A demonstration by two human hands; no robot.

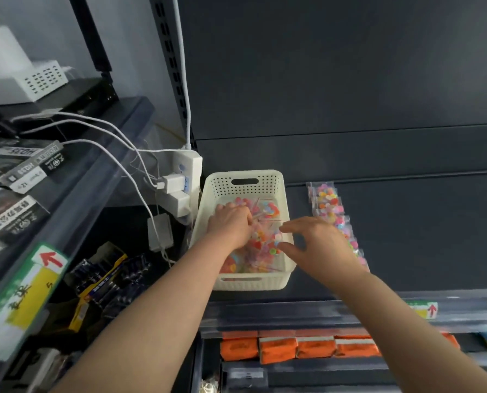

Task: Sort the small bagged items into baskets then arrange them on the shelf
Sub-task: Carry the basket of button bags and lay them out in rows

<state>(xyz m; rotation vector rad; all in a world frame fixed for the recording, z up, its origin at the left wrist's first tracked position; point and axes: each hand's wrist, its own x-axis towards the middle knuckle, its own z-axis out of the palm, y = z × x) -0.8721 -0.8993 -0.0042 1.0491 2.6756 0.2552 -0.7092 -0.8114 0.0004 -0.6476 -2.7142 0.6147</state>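
Note:
A white perforated basket [285,222] stands on the dark shelf [407,236], holding several clear bags of colourful small pieces [268,208]. My left hand [231,225] reaches down into the basket and rests on the bags; whether it grips one I cannot tell. Over the basket's right rim hovers my right hand [319,242], fingers spread and curved, with nothing in it. To the right of the basket, a row of similar bags [333,211] lies on the shelf, running from back to front and partly hidden by my right hand.
A white power strip [185,171] with plugs and cables hangs just left of the basket. Boxed goods [103,279] fill the left shelves. Orange packets [299,347] lie on the shelf below. A price rail with a label [424,309] runs along the shelf's front edge.

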